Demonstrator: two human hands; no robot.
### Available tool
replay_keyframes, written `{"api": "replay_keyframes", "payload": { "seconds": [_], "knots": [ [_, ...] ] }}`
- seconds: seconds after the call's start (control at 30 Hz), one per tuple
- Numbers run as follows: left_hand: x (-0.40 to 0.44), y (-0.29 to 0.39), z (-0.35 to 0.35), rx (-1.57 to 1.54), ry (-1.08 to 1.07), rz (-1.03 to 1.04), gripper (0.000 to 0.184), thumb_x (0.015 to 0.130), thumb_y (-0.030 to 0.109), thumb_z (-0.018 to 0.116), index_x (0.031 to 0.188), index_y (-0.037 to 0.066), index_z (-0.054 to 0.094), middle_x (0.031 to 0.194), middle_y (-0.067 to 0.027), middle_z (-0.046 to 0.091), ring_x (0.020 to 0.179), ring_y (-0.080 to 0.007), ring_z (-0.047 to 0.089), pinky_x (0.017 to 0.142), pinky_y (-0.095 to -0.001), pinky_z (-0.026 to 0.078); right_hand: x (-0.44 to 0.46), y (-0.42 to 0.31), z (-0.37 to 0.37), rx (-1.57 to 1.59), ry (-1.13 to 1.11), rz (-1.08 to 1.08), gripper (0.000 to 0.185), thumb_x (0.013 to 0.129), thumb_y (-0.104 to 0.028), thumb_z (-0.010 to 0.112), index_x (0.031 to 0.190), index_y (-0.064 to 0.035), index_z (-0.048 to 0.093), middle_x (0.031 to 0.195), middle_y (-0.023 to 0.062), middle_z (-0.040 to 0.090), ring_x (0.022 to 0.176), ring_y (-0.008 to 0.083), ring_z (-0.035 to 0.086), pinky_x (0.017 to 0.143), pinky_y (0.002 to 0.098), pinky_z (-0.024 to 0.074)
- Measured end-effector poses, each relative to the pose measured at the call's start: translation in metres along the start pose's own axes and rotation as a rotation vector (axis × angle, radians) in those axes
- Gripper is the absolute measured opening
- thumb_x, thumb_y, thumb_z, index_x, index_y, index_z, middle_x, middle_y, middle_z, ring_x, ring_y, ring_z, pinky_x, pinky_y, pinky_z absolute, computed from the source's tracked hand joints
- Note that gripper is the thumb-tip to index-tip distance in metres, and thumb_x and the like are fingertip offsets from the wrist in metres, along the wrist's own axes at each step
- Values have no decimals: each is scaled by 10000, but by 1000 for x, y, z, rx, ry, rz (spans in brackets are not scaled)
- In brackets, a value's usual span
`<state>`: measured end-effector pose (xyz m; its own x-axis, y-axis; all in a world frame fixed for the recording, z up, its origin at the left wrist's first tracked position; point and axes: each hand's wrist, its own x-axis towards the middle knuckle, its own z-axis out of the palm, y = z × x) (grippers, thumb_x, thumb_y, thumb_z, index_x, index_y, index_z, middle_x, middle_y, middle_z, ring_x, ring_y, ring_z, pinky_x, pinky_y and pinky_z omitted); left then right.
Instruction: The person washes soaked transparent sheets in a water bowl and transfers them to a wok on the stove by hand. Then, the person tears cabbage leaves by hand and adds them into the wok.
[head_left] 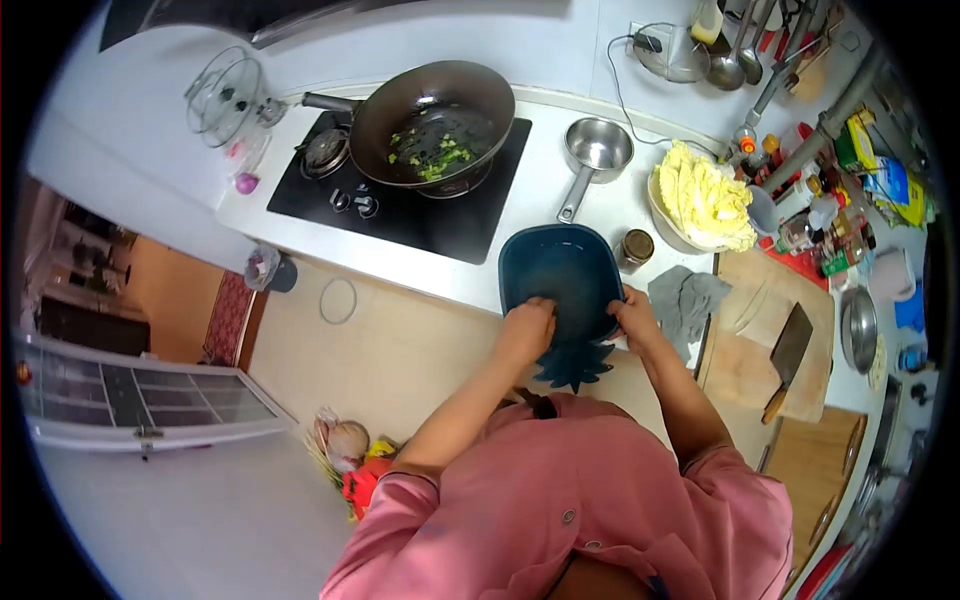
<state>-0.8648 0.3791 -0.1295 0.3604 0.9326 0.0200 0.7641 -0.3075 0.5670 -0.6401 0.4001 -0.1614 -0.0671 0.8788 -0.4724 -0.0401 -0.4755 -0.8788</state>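
My right hand (pixel 637 318) is closed on the right rim of a dark blue-green, square bowl (pixel 565 255) with a leaf-shaped end pointing toward me. At the bowl's near left corner is my left hand (pixel 532 325), its curled fingers inside it; what they hold, if anything, is hidden. The bowl lies over the counter's front edge, beside a small lidded jar (pixel 635 248). Behind it stands a metal saucepan (pixel 598 148). On the stove, a large dark wok (pixel 435 120) holds chopped green and yellowish pieces (pixel 440 158).
A bowl of cabbage leaves (pixel 705 200) stands at right, near a grey cloth (pixel 690 305). A cleaver (pixel 792 345) lies on a wooden cutting board (pixel 745 335). Bottles and packets crowd the back right. Utensils hang on the wall. A bin (pixel 283 272) stands below left.
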Motion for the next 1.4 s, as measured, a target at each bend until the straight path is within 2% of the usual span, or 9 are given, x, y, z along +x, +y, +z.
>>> {"api": "replay_keyframes", "payload": {
  "seconds": [0.23, 0.3, 0.4, 0.5, 0.63, 0.73, 0.83, 1.17, 1.4],
  "knots": [
    [40, -50, -6, 47, -145, -124, 592, 771, 110, 690, 1296, -40, 461, 1245, -292, 514, 1022, -419, 594, 885, -431, 502, 7, -13, 34, 16, 99, -15, 311, 808, -36, 558, 1112, -9, 614, 829, 32, 637, 582, 104, 589, 388, 216, 475],
    [50, -50, -6, 51, -162, -135, 691, 737, 111, 727, 1332, -38, 407, 1274, -303, 484, 1031, -425, 591, 877, -435, 512, 4, -16, 36, 52, 82, 51, 305, 832, -62, 579, 1131, -7, 603, 831, 70, 658, 590, 158, 613, 459, 288, 514],
    [56, -37, -17, 144, -242, -165, 708, 733, 79, 732, 1342, -6, 382, 1309, -261, 443, 1049, -411, 588, 856, -436, 525, -16, -29, 43, -843, 288, -146, 317, 838, -64, 600, 1149, -4, 590, 894, 137, 664, 710, 272, 648, 644, 372, 536],
    [64, -30, -10, 231, -272, -159, 645, 764, 74, 701, 1331, 22, 398, 1287, -219, 442, 1049, -394, 587, 837, -437, 531, -27, -49, 60, -974, 705, -796, 333, 820, -42, 617, 1150, -6, 587, 1007, 188, 638, 887, 361, 624, 800, 409, 492],
    [73, -38, 3, 309, -226, -101, 472, 826, 82, 613, 1273, 32, 472, 1218, -204, 478, 1037, -387, 584, 819, -444, 534, 0, -41, 79, -732, 186, -612, 415, 770, -9, 611, 1183, 2, 562, 1159, 227, 584, 1073, 413, 546, 927, 427, 466],
    [82, -53, 18, 255, -351, -142, 519, 769, 170, 697, 1232, 38, 503, 1246, -230, 483, 1035, -408, 593, 821, -461, 534, 40, -1, 87, -1120, 184, -528, 489, 780, -21, 596, 1262, -21, 512, 1226, 254, 534, 1103, 455, 518, 940, 465, 464],
    [74, -53, 21, 217, -187, -87, 229, 841, 53, 545, 1063, 17, 589, 1157, -207, 521, 965, -380, 616, 792, -442, 538, 58, 1, 90, -1179, 21, -400, 532, 794, -35, 583, 1314, -38, 469, 1247, 268, 502, 1111, 488, 496, 935, 508, 461],
    [75, -53, 1, 127, -214, -70, 219, 775, -32, 590, 991, -5, 603, 1038, -243, 614, 936, -393, 641, 792, -425, 544, 65, -7, 85, -1096, 102, -538, 190, 771, -52, 600, 960, -47, 582, 853, 220, 641, 780, 410, 630, 689, 475, 513],
    [79, -48, -34, 105, -199, 63, 158, 820, 34, 571, 964, 62, 631, 984, -185, 621, 898, -374, 625, 780, -445, 512, 39, -38, 91, -865, 238, -576, 227, 790, 5, 541, 996, -38, 625, 898, 224, 657, 807, 406, 637, 696, 473, 514]
  ]
}}
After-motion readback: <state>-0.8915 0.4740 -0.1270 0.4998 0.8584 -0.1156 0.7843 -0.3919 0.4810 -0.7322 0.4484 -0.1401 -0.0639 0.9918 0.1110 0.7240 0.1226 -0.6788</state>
